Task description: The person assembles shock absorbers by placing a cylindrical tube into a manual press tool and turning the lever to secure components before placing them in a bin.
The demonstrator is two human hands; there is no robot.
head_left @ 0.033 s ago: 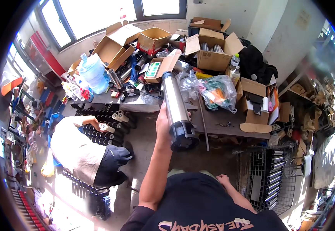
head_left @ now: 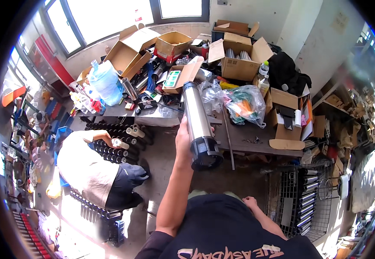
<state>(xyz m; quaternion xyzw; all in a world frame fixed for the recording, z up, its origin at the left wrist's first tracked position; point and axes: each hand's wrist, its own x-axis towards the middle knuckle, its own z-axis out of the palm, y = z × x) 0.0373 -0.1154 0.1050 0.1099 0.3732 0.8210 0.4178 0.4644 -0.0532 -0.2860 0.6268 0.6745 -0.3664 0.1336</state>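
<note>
My left hand is wrapped round a steel cylinder with a dark collar at its far end and a slotted black end piece nearer me. It holds the cylinder up, tilted, in front of the cluttered bench. Most of the fingers are hidden behind the metal. Low beside my body on the right, my right hand hangs apart from the cylinder. Its fingers look curled in, and nothing shows in them.
The bench carries cardboard boxes, a blue water jug, a plastic bag and a metal rod. At left, a co-worker bends over racked black-ended cylinders. A wire cage at right holds more cylinders.
</note>
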